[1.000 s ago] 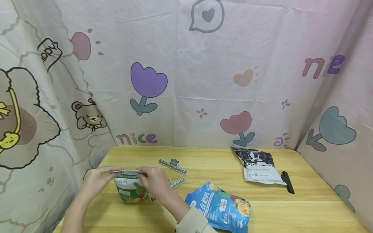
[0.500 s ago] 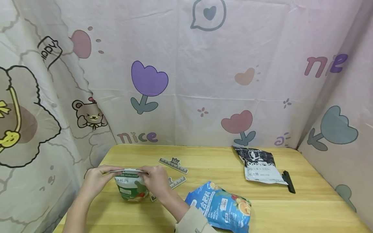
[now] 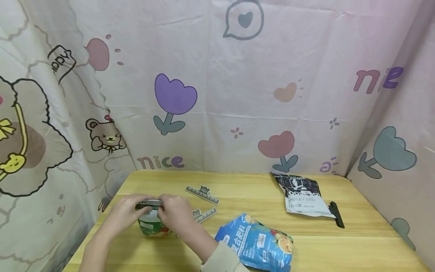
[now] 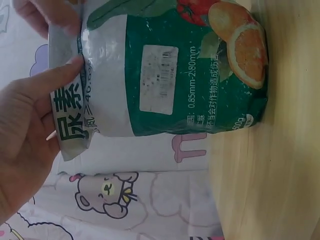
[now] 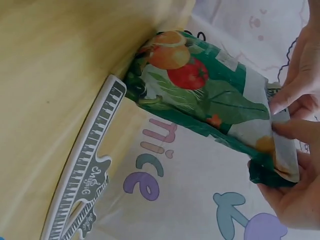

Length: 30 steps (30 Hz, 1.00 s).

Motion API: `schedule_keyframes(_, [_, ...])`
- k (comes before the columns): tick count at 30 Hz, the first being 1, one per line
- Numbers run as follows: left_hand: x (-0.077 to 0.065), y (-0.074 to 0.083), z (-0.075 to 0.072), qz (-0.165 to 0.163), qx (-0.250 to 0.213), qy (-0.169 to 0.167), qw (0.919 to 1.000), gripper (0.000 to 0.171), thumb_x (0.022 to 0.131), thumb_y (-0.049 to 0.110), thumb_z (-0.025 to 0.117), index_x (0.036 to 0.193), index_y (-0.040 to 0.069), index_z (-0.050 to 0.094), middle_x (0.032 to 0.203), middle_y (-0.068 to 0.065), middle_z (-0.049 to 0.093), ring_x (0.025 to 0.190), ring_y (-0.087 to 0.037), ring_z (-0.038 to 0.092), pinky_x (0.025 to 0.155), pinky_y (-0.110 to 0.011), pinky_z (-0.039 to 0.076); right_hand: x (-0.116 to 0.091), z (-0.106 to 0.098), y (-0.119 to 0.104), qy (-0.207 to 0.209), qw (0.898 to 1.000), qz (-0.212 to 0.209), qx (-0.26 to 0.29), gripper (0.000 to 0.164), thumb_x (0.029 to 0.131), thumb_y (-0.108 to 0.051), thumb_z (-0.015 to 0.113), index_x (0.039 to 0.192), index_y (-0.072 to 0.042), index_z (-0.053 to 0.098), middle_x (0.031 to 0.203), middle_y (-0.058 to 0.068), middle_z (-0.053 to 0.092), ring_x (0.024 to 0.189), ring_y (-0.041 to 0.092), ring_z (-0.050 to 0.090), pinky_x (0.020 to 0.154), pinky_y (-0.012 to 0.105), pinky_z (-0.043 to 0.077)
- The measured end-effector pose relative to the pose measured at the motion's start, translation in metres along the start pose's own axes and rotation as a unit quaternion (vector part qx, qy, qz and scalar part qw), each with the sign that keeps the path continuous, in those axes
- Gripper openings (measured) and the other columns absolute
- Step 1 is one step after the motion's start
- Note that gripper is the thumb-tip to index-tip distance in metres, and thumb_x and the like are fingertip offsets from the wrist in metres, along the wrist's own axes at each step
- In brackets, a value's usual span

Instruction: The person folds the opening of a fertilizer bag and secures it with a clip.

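Note:
A green and white pouch (image 3: 149,228) with fruit and vegetable pictures stands upright on the table, its top folded over in the left wrist view. My left hand (image 3: 127,211) pinches the left part of that top, the thumb across the front. At the right part of it, my right hand (image 3: 175,211) grips the folded edge, close beside the left. The right wrist view has the pouch (image 5: 210,102) tilted, both hands at its mouth. Just right of the pouch lies a piano-key clip (image 3: 206,215), partly hidden by my right hand; a second piano-key clip (image 3: 202,195) lies farther back.
A blue pouch (image 3: 259,241) with fruit pictures lies right of my right forearm on the wooden table (image 3: 360,253). At the back right is a black and white pouch (image 3: 302,198) with a black clip (image 3: 336,214) at its lower edge. Printed curtains (image 3: 231,94) surround the table.
Both hands have come closer together at the pouch's top, the left shifting right. The stretched flat edge between them is now a shorter fold, and less of the upper label shows.

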<state>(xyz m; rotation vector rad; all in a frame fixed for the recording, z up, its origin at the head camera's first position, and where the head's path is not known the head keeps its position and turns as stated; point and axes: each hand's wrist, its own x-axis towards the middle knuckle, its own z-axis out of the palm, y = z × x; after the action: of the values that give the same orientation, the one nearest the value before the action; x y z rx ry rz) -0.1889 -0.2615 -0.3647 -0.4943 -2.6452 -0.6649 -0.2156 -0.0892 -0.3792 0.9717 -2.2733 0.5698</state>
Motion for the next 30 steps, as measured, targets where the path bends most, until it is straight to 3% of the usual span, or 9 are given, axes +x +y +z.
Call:
schedule_keyframes(3, [0.001,0.000,0.001,-0.025,0.000,-0.015,0.9996,0.025,0.075,0.007,0.074,0.099,0.012,0.070,0.096,-0.005,0.067,0.087,-0.026,0.062,0.068,-0.039,0.051,0.001,0.002,-0.001,0.005,1.000,-0.002,-0.028,0.010,0.079,-0.020,0.074,0.085,-0.013,0.071,0.075,-0.008,0.067,0.059,-0.001,0.059,0.051,0.006,0.041])
schedule_keyframes(7, [0.003,0.000,0.001,-0.055,-0.008,-0.020,0.9983,0.017,0.079,0.011,0.071,0.096,0.013,0.072,0.090,-0.003,0.068,0.074,-0.016,0.062,0.056,-0.029,0.047,0.001,0.007,0.000,0.037,0.998,-0.005,-0.050,0.007,0.078,-0.022,0.074,0.080,-0.016,0.073,0.072,-0.009,0.067,0.056,-0.001,0.059,0.049,0.006,0.040])
schedule_keyframes(10, [0.004,0.000,0.001,-0.070,-0.006,-0.018,0.9974,0.013,0.081,0.013,0.070,0.094,0.015,0.073,0.084,-0.001,0.068,0.052,-0.007,0.047,0.044,-0.024,0.036,0.000,0.010,0.001,0.071,0.995,-0.017,-0.063,0.005,0.075,-0.020,0.076,0.076,-0.016,0.073,0.068,-0.010,0.067,0.052,-0.002,0.057,0.046,0.005,0.037])
schedule_keyframes(14, [0.003,-0.001,0.003,-0.067,0.000,0.004,0.9977,0.013,0.078,0.012,0.072,0.090,0.017,0.075,0.080,0.001,0.069,0.040,-0.005,0.020,0.036,-0.023,0.025,-0.002,0.012,0.002,0.098,0.993,-0.026,-0.058,0.006,0.071,-0.015,0.078,0.074,-0.016,0.073,0.065,-0.009,0.066,0.045,-0.005,0.051,0.043,0.003,0.031])
schedule_keyframes(20, [0.001,-0.002,0.005,-0.044,0.014,0.037,0.9983,0.015,0.075,0.011,0.075,0.086,0.021,0.075,0.081,0.002,0.069,0.040,-0.003,0.019,0.035,-0.022,0.023,-0.005,0.012,0.000,0.106,0.992,-0.031,-0.057,0.009,0.069,-0.012,0.078,0.075,-0.016,0.072,0.064,-0.009,0.066,0.040,-0.007,0.045,0.041,0.000,0.022])
schedule_keyframes(30, [0.002,-0.004,0.007,-0.042,0.011,0.039,0.9983,0.016,0.076,0.010,0.074,0.087,0.022,0.075,0.084,0.001,0.070,0.038,-0.003,0.019,0.034,-0.021,0.023,-0.006,0.010,0.003,0.112,0.991,-0.043,-0.052,0.007,0.072,-0.013,0.077,0.076,-0.014,0.071,0.063,-0.009,0.065,0.040,-0.007,0.041,0.040,0.001,0.019])
